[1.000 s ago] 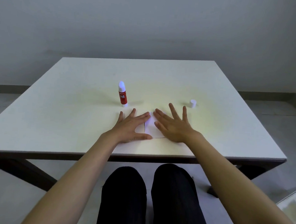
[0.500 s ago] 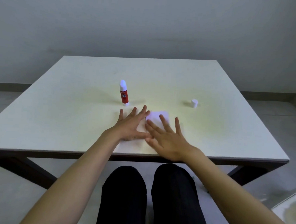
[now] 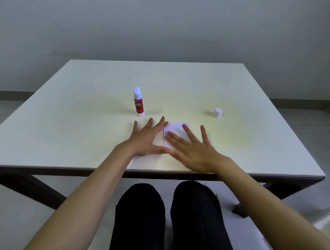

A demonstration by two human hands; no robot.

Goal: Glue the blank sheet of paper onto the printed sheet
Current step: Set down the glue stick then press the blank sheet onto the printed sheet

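Paper: the blank sheet (image 3: 176, 130) lies flat near the front edge of the surface (image 3: 83, 132), between and partly under both hands; its long axis runs away from the person, near end hidden under the right hand, far end pointing toward the wall. A dark line along its left edge looks like the border of a sheet beneath, but whether that is the printed sheet I cannot tell.
Right hand: the right hand (image 3: 192, 152) is flat, palm down, fingers spread and gripping nothing; it rests on the near part of the paper, I judge to press it down so the glue takes.
Left hand: the left hand (image 3: 147, 138) is also flat and spread, clamped on nothing, just left of the paper's edge, probably steadying whatever lies underneath.
Glue stick: the glue stick (image 3: 138, 101) stands upright and uncapped beyond the left hand, parked clear of the pressing.
Cap: the cap (image 3: 218, 112) sits apart, far right, well away from the stick.
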